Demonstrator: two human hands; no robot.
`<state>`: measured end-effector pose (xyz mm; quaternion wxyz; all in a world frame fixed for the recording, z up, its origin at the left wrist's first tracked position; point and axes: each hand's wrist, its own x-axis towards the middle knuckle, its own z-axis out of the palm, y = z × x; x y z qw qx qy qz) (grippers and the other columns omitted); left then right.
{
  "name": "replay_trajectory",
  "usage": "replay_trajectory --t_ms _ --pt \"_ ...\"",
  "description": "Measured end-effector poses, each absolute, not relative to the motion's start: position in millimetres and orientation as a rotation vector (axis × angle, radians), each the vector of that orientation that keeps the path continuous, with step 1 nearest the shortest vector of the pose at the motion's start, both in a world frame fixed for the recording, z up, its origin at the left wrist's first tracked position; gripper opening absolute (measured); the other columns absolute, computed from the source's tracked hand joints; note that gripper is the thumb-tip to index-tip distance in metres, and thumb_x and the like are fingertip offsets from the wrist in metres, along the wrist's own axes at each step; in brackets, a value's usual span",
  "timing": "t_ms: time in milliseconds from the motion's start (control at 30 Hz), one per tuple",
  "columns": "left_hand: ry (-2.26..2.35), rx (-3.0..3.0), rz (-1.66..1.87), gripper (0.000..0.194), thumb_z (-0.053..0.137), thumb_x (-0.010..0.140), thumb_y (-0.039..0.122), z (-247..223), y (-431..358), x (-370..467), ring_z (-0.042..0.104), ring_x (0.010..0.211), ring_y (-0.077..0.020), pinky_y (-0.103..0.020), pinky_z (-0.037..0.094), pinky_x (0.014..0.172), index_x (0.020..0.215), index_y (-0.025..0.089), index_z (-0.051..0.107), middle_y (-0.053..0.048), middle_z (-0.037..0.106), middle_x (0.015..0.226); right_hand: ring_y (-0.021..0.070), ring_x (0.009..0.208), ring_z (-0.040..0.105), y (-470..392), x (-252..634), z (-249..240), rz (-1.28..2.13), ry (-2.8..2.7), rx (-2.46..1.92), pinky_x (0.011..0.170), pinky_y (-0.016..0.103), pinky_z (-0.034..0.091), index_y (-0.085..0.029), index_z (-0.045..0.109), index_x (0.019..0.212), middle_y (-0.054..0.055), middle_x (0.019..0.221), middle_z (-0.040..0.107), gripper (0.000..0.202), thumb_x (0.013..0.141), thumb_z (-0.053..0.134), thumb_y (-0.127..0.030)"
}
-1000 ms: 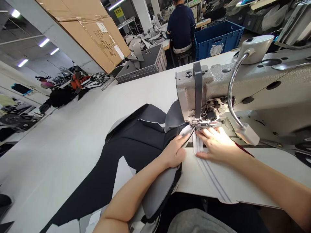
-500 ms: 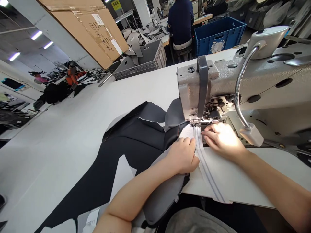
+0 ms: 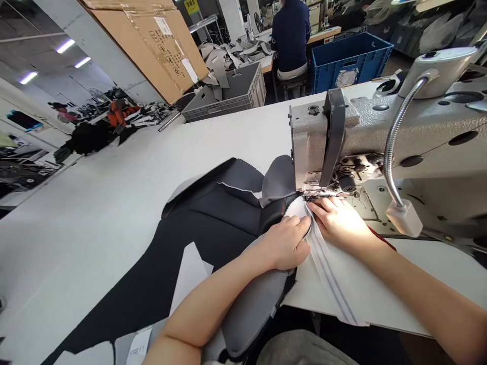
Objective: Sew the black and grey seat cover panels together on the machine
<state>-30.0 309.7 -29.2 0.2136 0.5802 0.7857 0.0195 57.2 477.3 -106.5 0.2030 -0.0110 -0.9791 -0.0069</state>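
Note:
A black and grey seat cover (image 3: 224, 213) is spread on the white table, its edge running in under the presser foot (image 3: 309, 195) of a sewing machine (image 3: 315, 147). My left hand (image 3: 291, 243) grips the cover's edge by a pale mesh patch, fingers curled and thumb toward me. Close to the presser foot, my right hand (image 3: 337, 220) has its fingers closed on a white zipper tape (image 3: 333, 284) with grey lines. That tape trails down past the table's front edge. The needle point is too small to make out.
A bendable lamp (image 3: 405, 218) hangs beside the machine. Behind the table stand a grey crate (image 3: 243, 96) with fabric pieces, a cardboard box (image 3: 152, 45) and a blue crate (image 3: 350, 61). A person (image 3: 291, 35) sits farther back. White paper (image 3: 190, 268) lies on the cover.
My right hand has moved left, onto the tape beside my left hand. The tape's upper part now bends under its fingers. The view has shifted slightly.

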Motion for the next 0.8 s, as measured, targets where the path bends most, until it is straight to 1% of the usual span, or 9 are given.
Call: replay_trajectory --t_ms 133,333,433,500,567,633,667,733,800 --pt "2.242 1.622 -0.014 0.055 0.037 0.086 0.025 -34.4 313.4 -22.3 0.052 0.1 -0.0272 -0.039 0.049 0.083 0.138 0.008 0.039 -0.013 0.057 0.109 0.026 0.086 0.054 476.4 55.1 -112.2 0.013 -2.717 -0.01 0.075 0.038 0.041 -0.013 0.064 0.113 0.013 0.095 0.064 0.031 0.092 0.042 -0.019" --pt "2.452 1.702 -0.074 0.049 0.039 0.089 0.034 -49.1 325.0 -12.7 0.05 0.1 -0.0299 -0.04 0.047 0.078 0.129 0.006 0.049 -0.015 0.056 0.106 0.0252 0.088 0.056 480.7 62.6 -124.9 0.148 -2.631 0.095 0.082 0.039 0.048 -0.008 0.062 0.117 0.015 0.101 0.066 0.033 0.093 0.041 -0.015" --pt "2.504 1.741 -0.063 0.053 0.041 0.091 0.042 -56.5 331.8 -15.4 0.05 0.1 -0.0298 -0.041 0.045 0.08 0.128 0.005 0.05 -0.016 0.057 0.107 0.025 0.087 0.058 482.2 63.8 -126.4 0.237 -2.608 0.139 0.081 0.039 0.05 -0.009 0.063 0.115 0.014 0.101 0.066 0.032 0.093 0.042 -0.015" --pt "2.539 1.788 -0.062 0.059 0.04 0.092 0.05 -60.9 334.9 -19.5 0.049 0.103 -0.0305 -0.042 0.044 0.083 0.128 0.004 0.051 -0.017 0.056 0.113 0.0246 0.089 0.059 483.4 63.4 -125.1 0.349 -2.587 0.126 0.082 0.039 0.051 -0.011 0.063 0.114 0.014 0.102 0.067 0.031 0.093 0.041 -0.016" --pt "2.562 1.88 -0.043 0.062 0.036 0.094 0.054 -62.8 333.7 -22.2 0.045 0.113 -0.0324 -0.043 0.041 0.09 0.127 0.004 0.051 -0.021 0.05 0.128 0.023 0.09 0.06 484.5 63.7 -121.5 0.513 -2.582 0.087 0.084 0.038 0.05 -0.014 0.065 0.11 0.012 0.101 0.067 0.03 0.094 0.04 -0.018" --pt "2.557 1.972 -0.003 0.062 0.03 0.096 0.052 -60.6 324.6 -19.2 0.041 0.119 -0.0332 -0.044 0.038 0.095 0.132 0.005 0.048 -0.021 0.042 0.138 0.0215 0.092 0.06 485.2 66.0 -116.4 0.676 -2.602 0.048 0.085 0.036 0.05 -0.016 0.066 0.108 0.01 0.099 0.066 0.029 0.095 0.041 -0.022" --pt "2.536 1.995 0.013 0.06 0.028 0.097 0.049 -57.8 316.6 -14.5 0.043 0.117 -0.0327 -0.044 0.038 0.094 0.136 0.006 0.045 -0.021 0.042 0.137 0.0214 0.093 0.059 485.2 68.0 -113.8 0.726 -2.626 0.035 0.086 0.036 0.049 -0.017 0.065 0.11 0.009 0.1 0.065 0.028 0.095 0.042 -0.025" --pt "2.482 1.954 0.004 0.056 0.028 0.098 0.041 -49.6 295.0 1.6 0.049 0.104 -0.0302 -0.044 0.041 0.086 0.143 0.009 0.037 -0.019 0.05 0.125 0.0228 0.097 0.057 484.7 72.6 -109.8 0.728 -2.684 0.048 0.087 0.038 0.049 -0.019 0.062 0.119 0.01 0.105 0.062 0.032 0.092 0.049 -0.03" --pt "2.423 1.845 -0.055 0.057 0.033 0.096 0.035 -40.7 270.5 22.8 0.051 0.094 -0.0283 -0.042 0.044 0.08 0.147 0.01 0.03 -0.017 0.054 0.112 0.0255 0.102 0.054 483.6 76.7 -107.8 0.643 -2.72 0.084 0.087 0.041 0.048 -0.019 0.057 0.128 0.011 0.112 0.058 0.042 0.087 0.055 -0.03"
